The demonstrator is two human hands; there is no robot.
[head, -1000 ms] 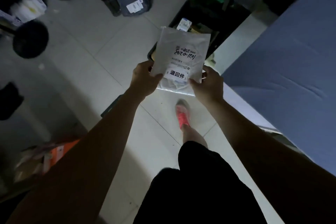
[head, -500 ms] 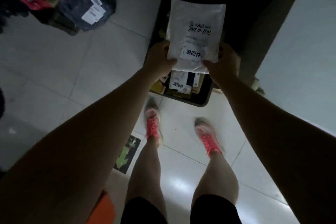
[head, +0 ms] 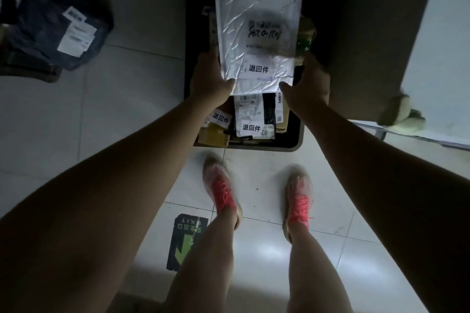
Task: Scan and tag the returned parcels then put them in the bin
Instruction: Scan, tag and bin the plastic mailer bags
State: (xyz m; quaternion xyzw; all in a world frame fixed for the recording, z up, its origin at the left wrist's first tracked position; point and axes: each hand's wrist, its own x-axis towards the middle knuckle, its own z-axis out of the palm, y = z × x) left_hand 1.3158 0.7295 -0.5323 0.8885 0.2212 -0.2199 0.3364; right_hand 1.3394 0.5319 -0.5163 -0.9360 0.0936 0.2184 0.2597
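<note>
Parcel [head: 256, 33], near corners pinched by left hand [head: 208, 79] and right hand [head: 309, 84], extends lengthwise away over the bin [head: 290, 145].

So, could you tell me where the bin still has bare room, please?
Only the bin near its right front corner, beside the tagged parcels, looks bare. Its near left is crowded; the rest hides behind the white parcel.

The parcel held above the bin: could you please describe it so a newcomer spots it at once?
Find the black bin beyond the pink-laced shoes. Above it, the left hand and right hand hold a flat white mailer by its near corners. Unlike the tagged parcels in the bin, it is crinkled, shiny and bears handwriting.
</note>
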